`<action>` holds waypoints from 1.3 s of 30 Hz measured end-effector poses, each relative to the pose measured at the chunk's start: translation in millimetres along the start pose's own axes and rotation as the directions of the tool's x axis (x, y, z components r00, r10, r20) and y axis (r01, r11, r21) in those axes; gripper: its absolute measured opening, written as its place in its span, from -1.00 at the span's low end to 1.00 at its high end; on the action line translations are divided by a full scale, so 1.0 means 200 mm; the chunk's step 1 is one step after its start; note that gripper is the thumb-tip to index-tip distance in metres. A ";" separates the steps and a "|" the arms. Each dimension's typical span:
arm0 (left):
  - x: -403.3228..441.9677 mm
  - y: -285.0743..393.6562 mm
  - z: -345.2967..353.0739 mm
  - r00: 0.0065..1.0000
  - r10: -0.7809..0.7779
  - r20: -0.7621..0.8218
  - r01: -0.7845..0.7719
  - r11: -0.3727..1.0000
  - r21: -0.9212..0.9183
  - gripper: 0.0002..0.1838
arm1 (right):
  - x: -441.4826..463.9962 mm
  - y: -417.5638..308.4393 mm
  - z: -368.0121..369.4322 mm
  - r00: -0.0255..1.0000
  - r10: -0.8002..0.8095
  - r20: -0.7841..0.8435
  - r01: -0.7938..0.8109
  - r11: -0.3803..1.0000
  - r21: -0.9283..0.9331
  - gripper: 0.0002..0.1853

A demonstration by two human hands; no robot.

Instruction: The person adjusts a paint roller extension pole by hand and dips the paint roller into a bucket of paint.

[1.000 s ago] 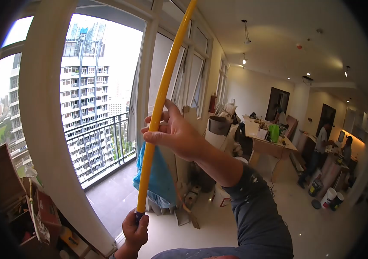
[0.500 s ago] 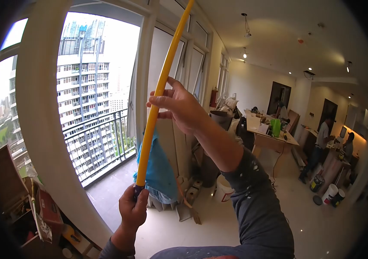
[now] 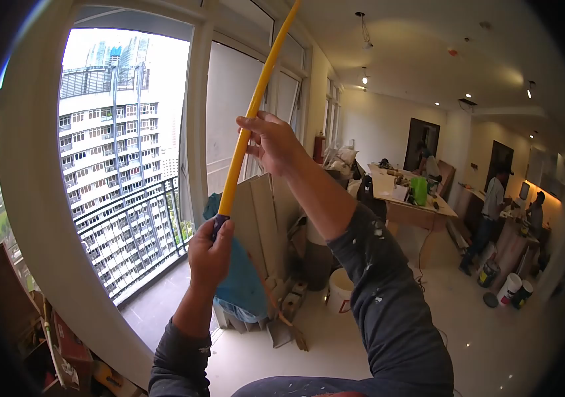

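above a glossy pale floor [image 3: 487, 351], holds a long smooth yellow pole [image 3: 235, 173] aslant, upper end out of view. wraps its dark lower end in the left hand [image 3: 209, 255], grip closed; pinches higher up with the right hand [image 3: 274, 142]. best to anchor firmly below, guide lightly above, sparing the white-framed windows [image 3: 231, 92].

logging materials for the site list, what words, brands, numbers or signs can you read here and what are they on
No text is readable.
Yellow pole: no lettering visible.
Middle white bucket: marking too small to read.
Dark bucket at right: label too blurred.
Right-hand white bucket: marking too blurred.
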State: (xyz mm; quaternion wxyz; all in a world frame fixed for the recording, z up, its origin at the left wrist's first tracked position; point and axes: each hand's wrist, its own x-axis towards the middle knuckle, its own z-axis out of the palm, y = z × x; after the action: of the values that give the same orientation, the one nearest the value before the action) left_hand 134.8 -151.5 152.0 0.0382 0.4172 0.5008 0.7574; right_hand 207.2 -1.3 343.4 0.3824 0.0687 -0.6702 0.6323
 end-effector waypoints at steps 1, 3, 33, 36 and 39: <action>0.05 -0.01 0.03 1.000 0.007 0.000 -0.007 1.000 0.002 -0.69 | 0.04 0.00 -0.04 1.000 -0.001 -0.004 0.002 1.000 0.024 -0.54; 0.13 -0.02 0.10 1.000 0.015 0.008 -0.015 1.000 0.007 -0.67 | 0.11 0.02 -0.09 0.998 -0.016 -0.057 0.017 1.000 0.020 -0.59; -1.54 -0.79 -0.68 0.761 -0.553 0.337 0.118 0.630 0.768 -0.49 | -1.62 1.54 -0.31 0.639 0.658 -0.399 -0.295 0.688 0.663 -0.70; -1.35 -0.72 -0.39 0.549 -0.764 0.338 0.486 0.621 0.615 -0.28 | -1.80 1.69 -0.36 0.591 0.742 -0.315 -0.284 0.558 0.780 -0.73; -1.25 -0.74 -0.13 0.448 -0.855 0.262 0.677 0.516 0.526 -0.32 | -1.91 1.81 -0.50 0.520 0.808 -0.275 -0.387 0.511 0.768 -0.75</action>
State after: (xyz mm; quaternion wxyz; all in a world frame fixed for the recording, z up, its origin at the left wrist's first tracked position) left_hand 225.8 -215.2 -116.9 0.4341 0.3162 0.7319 0.4193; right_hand 307.4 8.8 -182.8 0.2675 -0.2697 -0.2363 0.8943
